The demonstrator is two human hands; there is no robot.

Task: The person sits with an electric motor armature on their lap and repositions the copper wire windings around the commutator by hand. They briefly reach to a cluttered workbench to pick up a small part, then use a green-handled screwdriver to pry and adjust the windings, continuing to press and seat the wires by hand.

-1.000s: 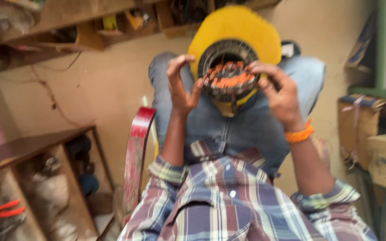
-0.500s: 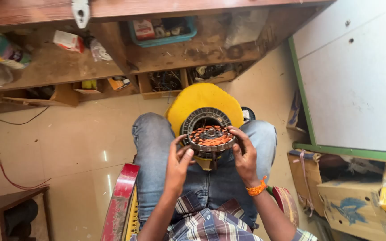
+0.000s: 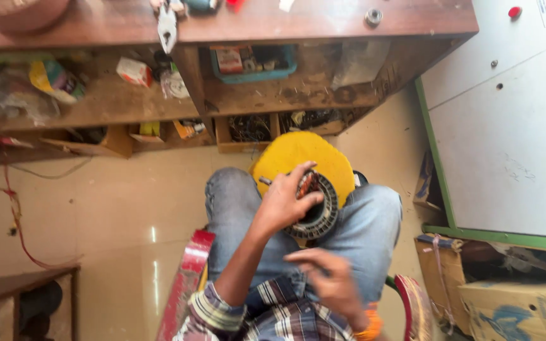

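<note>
A person sits on a red-framed chair, seen from above, with a round motor stator resting on the lap between the blue-jeaned thighs. The stator is a dark laminated ring with copper-orange windings showing at its upper edge, and it leans against a yellow round disc that stands just behind it, toward the knees.

The left hand lies over the left side of the stator. Its fingers are curled and spread across the ring's face and rim, gripping it; the thumb side reaches toward the hollow centre. A thin dark rod or tool tip pokes out just left of that hand, too small to identify.

The right hand hovers below the stator, close to the body and apart from the ring, blurred by motion. Its fingers look loosely bent and part-spread; whether they pinch anything cannot be told. An orange band circles that wrist.

Ahead stands a wooden bench with cluttered shelves beneath, among them a blue tray of small parts and pliers hanging over the edge. A white panel with a green frame stands on the right, and cardboard boxes sit below it.
</note>
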